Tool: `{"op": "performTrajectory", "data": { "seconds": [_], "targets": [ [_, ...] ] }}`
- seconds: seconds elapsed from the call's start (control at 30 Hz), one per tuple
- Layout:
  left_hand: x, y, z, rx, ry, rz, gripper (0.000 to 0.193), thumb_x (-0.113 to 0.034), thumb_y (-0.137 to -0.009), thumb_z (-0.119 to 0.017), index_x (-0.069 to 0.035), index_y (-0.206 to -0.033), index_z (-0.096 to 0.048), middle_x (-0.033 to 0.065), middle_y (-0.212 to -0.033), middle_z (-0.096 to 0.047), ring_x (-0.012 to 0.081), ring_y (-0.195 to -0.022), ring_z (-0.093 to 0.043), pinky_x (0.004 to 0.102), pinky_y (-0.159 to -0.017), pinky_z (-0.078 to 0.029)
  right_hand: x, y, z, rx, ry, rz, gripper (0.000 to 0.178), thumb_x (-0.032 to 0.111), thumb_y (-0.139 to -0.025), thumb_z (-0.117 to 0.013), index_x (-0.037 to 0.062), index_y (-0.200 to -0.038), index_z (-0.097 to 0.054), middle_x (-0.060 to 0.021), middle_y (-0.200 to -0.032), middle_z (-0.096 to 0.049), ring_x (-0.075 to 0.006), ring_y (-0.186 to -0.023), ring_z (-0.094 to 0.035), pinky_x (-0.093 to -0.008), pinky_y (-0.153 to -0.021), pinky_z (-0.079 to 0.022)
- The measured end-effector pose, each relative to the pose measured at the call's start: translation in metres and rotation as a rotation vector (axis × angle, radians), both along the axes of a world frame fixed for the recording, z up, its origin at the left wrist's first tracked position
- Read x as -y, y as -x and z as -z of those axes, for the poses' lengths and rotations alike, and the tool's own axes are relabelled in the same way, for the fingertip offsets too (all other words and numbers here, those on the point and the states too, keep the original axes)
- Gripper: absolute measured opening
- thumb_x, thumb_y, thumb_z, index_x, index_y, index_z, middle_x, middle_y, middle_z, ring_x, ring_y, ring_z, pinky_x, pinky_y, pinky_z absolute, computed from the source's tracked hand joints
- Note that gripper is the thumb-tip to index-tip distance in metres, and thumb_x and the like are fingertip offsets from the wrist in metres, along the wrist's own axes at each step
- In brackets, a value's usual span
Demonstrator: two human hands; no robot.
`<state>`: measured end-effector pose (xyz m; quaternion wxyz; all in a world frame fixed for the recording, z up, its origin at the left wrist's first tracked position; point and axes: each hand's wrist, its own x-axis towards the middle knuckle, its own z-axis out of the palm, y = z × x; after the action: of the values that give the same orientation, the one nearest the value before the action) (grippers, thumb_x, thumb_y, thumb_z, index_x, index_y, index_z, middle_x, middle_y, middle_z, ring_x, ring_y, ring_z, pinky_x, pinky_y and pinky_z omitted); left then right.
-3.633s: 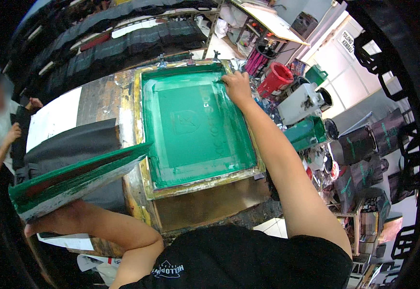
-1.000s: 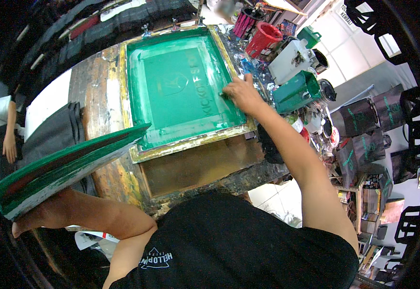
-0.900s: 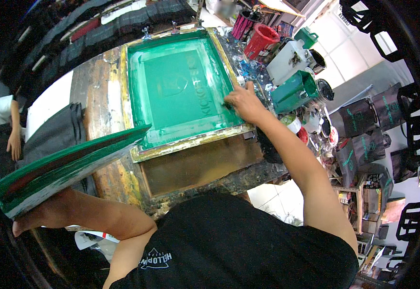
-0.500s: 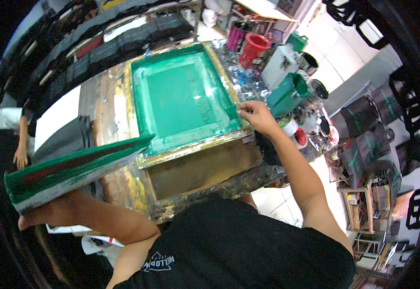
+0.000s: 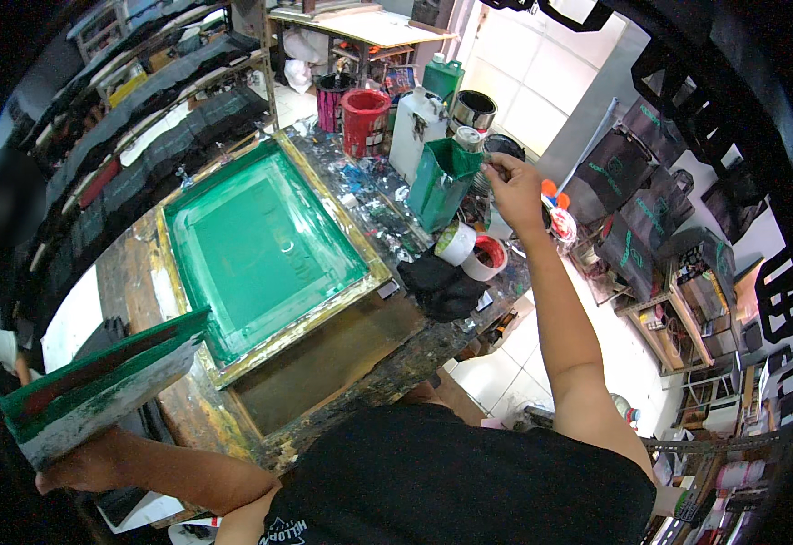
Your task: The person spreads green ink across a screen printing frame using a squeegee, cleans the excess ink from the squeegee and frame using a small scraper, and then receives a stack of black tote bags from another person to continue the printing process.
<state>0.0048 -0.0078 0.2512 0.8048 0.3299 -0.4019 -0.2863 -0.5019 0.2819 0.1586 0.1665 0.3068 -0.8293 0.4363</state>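
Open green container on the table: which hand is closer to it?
Right. The right hand is beside the container, near its rim; the left hand is far off to its left, holding the green-smeared squeegee.

Holds long green-and-grey, paint-smeared squeegee (image 5: 110, 381) w/ L hand (image 5: 88, 465) at lower edge, fingers mostly hidden; slants it up twd R, far end overlapping, in view, L rail of yellowish paint-stained wooden frame (image 5: 340, 218) around rectangular green-coated printing screen (image 5: 233, 259). Has R hand (image 5: 516, 186) out at R, fingertips by rim of tall open-topped green plastic container (image 5: 440, 191); can't tell if touching, nor if pinching anything small. Beyond container: white paint-spotted plastic jug (image 5: 415, 136), then red paint-streaked bucket (image 5: 366, 136). Nr side: small white tub w/ red inside (image 5: 480, 266), next to crumpled black cloth (image 5: 442, 289). All on worn paint-spattered wooden table (image 5: 201, 413). Far R: black bags w/ green prints (image 5: 614, 173).
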Motion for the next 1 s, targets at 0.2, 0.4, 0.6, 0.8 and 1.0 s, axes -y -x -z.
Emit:
{"op": "performTrajectory", "data": {
  "seconds": [0.2, 0.4, 0.6, 0.8, 1.0],
  "targets": [
    [-0.010, 0.012, -0.015, -0.118, -0.047, 0.086, 0.078, -0.067, -0.094, -0.028, 0.000, -0.128, -0.047, 0.0231, -0.128, -0.053, 0.0410, -0.116, -0.052, 0.0591, -0.101, -0.037, -0.002, -0.008, 0.005, -0.524, -0.156, -0.153, 0.023, 0.001, -0.080, -0.065, 0.0080, -0.102, -0.070, -0.0123, -0.098, -0.068, -0.0308, -0.090, -0.065, -0.0387, -0.078, -0.051],
    [-0.019, 0.032, -0.024, -0.208, -0.033, 0.113, 0.068, -0.064, -0.096, -0.032, -0.004, -0.125, -0.046, 0.0166, -0.132, -0.048, 0.0339, -0.117, -0.048, 0.0565, -0.098, -0.034, -0.021, 0.005, 0.024, -0.462, -0.173, -0.302, 0.034, -0.003, -0.080, -0.063, 0.0064, -0.113, -0.066, -0.0156, -0.114, -0.065, -0.0348, -0.104, -0.062, -0.0407, -0.089, -0.049],
    [0.035, -0.015, 0.016, 0.134, 0.241, -0.105, 0.073, -0.067, -0.095, -0.037, 0.001, -0.116, -0.052, 0.0209, -0.111, -0.059, 0.0300, -0.099, -0.061, 0.0483, -0.087, -0.051, -0.030, -0.006, 0.009, -0.392, -0.143, -0.332, 0.028, -0.007, -0.083, -0.062, 0.0056, -0.107, -0.069, -0.0156, -0.108, -0.068, -0.0305, -0.101, -0.065, -0.0372, -0.088, -0.050],
    [0.015, 0.020, 0.001, 0.094, 0.142, -0.207, 0.078, -0.064, -0.096, -0.037, 0.010, -0.123, -0.045, 0.0240, -0.120, -0.055, 0.0328, -0.106, -0.059, 0.0479, -0.092, -0.050, -0.049, -0.005, 0.012, -0.479, -0.125, -0.174, 0.024, -0.009, -0.085, -0.061, 0.0034, -0.104, -0.069, -0.0128, -0.106, -0.069, -0.0260, -0.099, -0.066, -0.0341, -0.085, -0.051],
    [0.038, 0.012, 0.017, 0.164, 0.176, -0.311, 0.080, -0.064, -0.096, -0.040, 0.012, -0.120, -0.044, 0.0246, -0.120, -0.053, 0.0326, -0.107, -0.057, 0.0463, -0.094, -0.048, 0.019, -0.091, -0.008, -0.359, 0.032, -0.246, 0.022, -0.009, -0.085, -0.062, -0.0012, -0.104, -0.068, -0.0109, -0.102, -0.069, -0.0196, -0.095, -0.065, -0.0318, -0.084, -0.050]
  ]
}}
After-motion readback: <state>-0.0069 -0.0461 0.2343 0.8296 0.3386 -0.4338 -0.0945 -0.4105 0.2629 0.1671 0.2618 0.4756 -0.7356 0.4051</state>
